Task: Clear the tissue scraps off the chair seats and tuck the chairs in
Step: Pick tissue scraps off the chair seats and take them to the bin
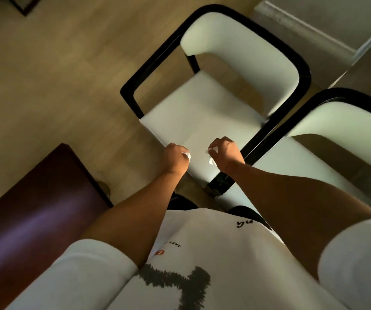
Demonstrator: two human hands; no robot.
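At the near left, a dark bench (30,211) is seen. A tissue scrap (188,155) is pinched in the curled left hand (174,156), and another scrap (211,155) in the right hand (223,153). Both are held above the near edge of the left chair (202,117), probably so its seat is left clean. A second chair (327,153) stands just beside it on the right.

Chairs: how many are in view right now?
2. One chair sits in the middle, directly under both hands; a second chair stands beside it on the right, partly cut off by the frame. Others may lie outside the view.
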